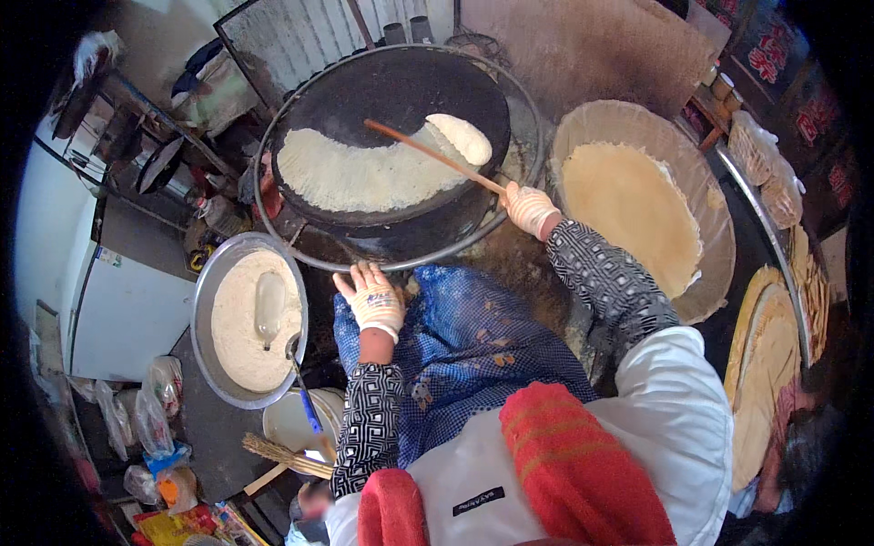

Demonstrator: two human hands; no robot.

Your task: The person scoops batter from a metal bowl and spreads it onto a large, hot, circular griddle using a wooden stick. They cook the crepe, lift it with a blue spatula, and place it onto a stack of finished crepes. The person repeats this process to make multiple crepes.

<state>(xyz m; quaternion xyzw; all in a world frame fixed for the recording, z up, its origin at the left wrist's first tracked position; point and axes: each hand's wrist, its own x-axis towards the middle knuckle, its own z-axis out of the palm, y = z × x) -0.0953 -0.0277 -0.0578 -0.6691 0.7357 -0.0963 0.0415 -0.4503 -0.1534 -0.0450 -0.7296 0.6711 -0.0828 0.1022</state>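
Note:
My right hand [531,208], in a pale striped work glove, is closed around the end of a long thin wooden stick [414,146]. The stick slants across a round black griddle [382,86], over a crescent of pale batter [355,176]. At the crescent's right end lies a thicker lump of batter [462,139], next to the stick. My left hand [375,298], gloved the same way, has its fingers stretched out at the near edge of the metal ring [428,264] around the griddle. It holds nothing.
Left of me stands a metal basin [206,341] of batter, with a clear scoop [269,308] and a blue-handled ladle [308,409]. Below it is a white bucket [278,420]. A large round flatbread [628,205] lies in a lined tray at right; stacked flatbreads [760,364] lie farther right.

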